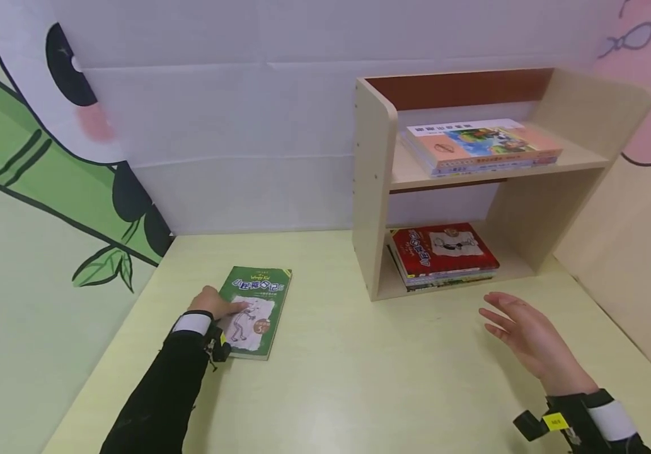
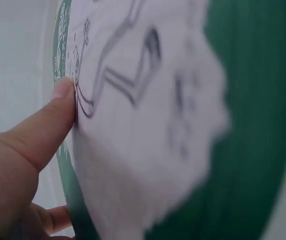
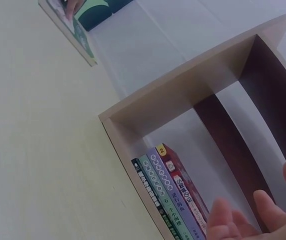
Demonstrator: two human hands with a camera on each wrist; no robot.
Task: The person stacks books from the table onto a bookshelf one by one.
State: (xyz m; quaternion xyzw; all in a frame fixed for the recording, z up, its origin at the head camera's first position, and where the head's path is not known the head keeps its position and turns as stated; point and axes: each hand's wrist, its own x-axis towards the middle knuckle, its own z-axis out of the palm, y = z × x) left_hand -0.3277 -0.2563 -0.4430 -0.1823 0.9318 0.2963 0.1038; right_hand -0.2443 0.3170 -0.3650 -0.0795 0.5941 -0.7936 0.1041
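A green paperback book (image 1: 254, 312) with a white drawing panel on its cover is at the left of the table. My left hand (image 1: 217, 304) pinches its left edge, the thumb on the cover and the other fingers at the edge. Close up in the left wrist view, the thumb (image 2: 45, 122) presses the drawing and a fingertip shows lower at the book's side. My right hand (image 1: 529, 340) is held in front of the shelf with loosely bent fingers and nothing in it. Nearest to it is the stack topped by a red book (image 1: 444, 248) on the lower shelf.
A two-tier wooden bookshelf (image 1: 375, 189) stands at the back right of the pale table (image 1: 325, 378). On its upper tier lies a stack topped by an orange book (image 1: 484, 142). A white panel (image 1: 246, 126) rises behind the table, and walls flank both sides.
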